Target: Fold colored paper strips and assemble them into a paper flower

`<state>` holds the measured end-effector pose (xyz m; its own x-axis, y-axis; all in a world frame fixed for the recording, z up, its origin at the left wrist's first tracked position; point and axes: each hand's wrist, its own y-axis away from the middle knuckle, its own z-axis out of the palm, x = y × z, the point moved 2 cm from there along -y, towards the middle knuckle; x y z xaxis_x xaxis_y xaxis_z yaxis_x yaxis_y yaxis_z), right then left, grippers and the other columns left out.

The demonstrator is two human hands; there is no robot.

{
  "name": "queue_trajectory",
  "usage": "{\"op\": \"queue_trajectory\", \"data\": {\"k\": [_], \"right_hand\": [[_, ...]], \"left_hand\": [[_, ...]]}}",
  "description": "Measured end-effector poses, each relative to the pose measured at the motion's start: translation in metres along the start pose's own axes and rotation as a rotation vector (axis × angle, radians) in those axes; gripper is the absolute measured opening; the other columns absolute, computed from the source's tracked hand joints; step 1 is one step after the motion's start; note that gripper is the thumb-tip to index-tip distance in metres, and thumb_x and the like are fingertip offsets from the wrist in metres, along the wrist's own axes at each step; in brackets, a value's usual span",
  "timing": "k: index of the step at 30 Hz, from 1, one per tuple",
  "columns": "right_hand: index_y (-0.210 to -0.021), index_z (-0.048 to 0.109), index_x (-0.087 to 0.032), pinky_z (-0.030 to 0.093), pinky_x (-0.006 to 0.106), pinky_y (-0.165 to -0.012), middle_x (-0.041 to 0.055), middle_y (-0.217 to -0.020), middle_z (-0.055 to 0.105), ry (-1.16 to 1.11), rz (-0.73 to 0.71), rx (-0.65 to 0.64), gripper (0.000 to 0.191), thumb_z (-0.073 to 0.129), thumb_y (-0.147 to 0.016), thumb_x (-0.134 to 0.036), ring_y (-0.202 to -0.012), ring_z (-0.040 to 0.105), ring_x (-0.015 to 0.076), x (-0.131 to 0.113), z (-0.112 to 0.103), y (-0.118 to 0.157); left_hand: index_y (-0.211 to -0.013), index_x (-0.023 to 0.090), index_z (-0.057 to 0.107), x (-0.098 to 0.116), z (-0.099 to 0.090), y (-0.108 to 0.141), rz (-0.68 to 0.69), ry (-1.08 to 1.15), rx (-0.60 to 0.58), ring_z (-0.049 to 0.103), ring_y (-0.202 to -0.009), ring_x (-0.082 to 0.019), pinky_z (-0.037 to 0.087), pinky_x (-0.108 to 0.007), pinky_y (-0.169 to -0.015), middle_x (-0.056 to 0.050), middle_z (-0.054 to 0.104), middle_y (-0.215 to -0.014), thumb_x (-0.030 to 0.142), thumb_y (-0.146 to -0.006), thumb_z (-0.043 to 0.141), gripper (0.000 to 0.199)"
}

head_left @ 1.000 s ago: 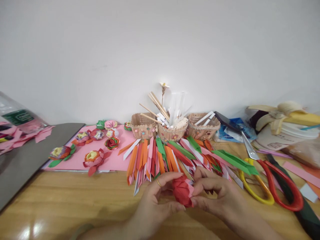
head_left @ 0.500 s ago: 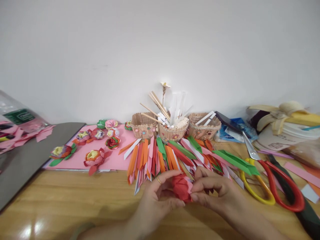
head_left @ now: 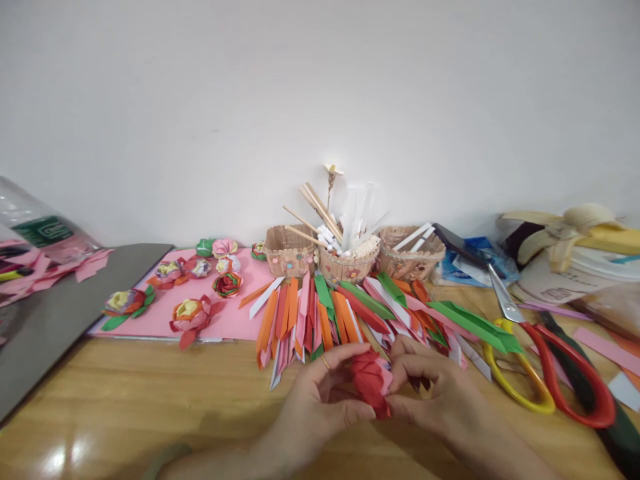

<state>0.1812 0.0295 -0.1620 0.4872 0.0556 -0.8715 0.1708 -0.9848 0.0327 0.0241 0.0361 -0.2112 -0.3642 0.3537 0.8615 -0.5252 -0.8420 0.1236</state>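
A red and pink folded-paper flower [head_left: 369, 381] is held above the wooden table, low in the middle of the head view. My left hand [head_left: 325, 393] curves around its left side, thumb below and forefinger above. On the other side, the fingertips of my right hand [head_left: 425, 387] pinch the flower's petals; its lower fingers are partly hidden. Just beyond both hands lies a fan of folded paper strips [head_left: 300, 320] in orange, pink, white, red and green.
Several finished paper flowers [head_left: 191, 313] sit on pink sheets [head_left: 150, 327] at left. Behind the strips stand small baskets [head_left: 290, 253] with sticks and swabs. Scissors [head_left: 540, 373] with red and yellow handles lie right, near a peeled banana [head_left: 595, 227]. A plastic bottle [head_left: 45, 227] is far left.
Both hands and the flower have shifted slightly right and down in view. The flower is turned a little, and the right fingers have moved on its petals.
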Motion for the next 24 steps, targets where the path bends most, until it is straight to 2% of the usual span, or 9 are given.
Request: {"op": "queue_trajectory", "data": {"k": [7, 11, 16, 24], "right_hand": [[-0.064, 0.072, -0.025, 0.046, 0.024, -0.055, -0.0008, -0.064, 0.055, 0.014, -0.076, 0.104, 0.006, 0.069, -0.070, -0.027, -0.060, 0.053, 0.0129, 0.000, -0.005, 0.002], [-0.073, 0.071, -0.025, 0.046, 0.023, -0.051, 0.0004, -0.065, 0.055, 0.106, -0.199, 0.224, 0.009, 0.063, -0.076, -0.025, -0.058, 0.053, 0.0129, -0.001, -0.010, 0.007], [-0.076, 0.068, -0.025, 0.049, 0.022, -0.052, 0.0001, -0.067, 0.056, 0.261, -0.385, 0.244, 0.010, 0.062, -0.075, -0.017, -0.060, 0.056, 0.0131, -0.005, -0.006, 0.010], [-0.075, 0.063, -0.022, 0.048, 0.021, -0.047, 0.0001, -0.067, 0.056, 0.427, -0.521, 0.336, 0.012, 0.056, -0.075, -0.012, -0.057, 0.058, 0.0119, -0.007, 0.001, 0.013]], "left_hand": [[-0.104, 0.026, 0.066, 0.005, -0.002, -0.004, 0.004, 0.105, 0.062, 0.059, -0.104, -0.020, 0.042, -0.035, -0.093, -0.004, 0.067, -0.110, 0.023, -0.063, 0.079, 0.043], [-0.108, 0.027, 0.063, 0.005, -0.002, -0.003, -0.022, 0.147, 0.082, 0.060, -0.101, -0.021, 0.045, -0.035, -0.087, -0.005, 0.067, -0.110, 0.024, -0.065, 0.077, 0.045], [-0.109, 0.026, 0.063, 0.005, -0.001, -0.002, -0.022, 0.156, 0.058, 0.060, -0.098, -0.019, 0.045, -0.033, -0.085, -0.005, 0.067, -0.108, 0.025, -0.067, 0.076, 0.044], [-0.104, 0.028, 0.065, 0.008, 0.001, -0.002, -0.008, 0.141, 0.023, 0.058, -0.103, -0.017, 0.043, -0.028, -0.088, -0.002, 0.066, -0.111, 0.020, -0.066, 0.076, 0.041]]}}
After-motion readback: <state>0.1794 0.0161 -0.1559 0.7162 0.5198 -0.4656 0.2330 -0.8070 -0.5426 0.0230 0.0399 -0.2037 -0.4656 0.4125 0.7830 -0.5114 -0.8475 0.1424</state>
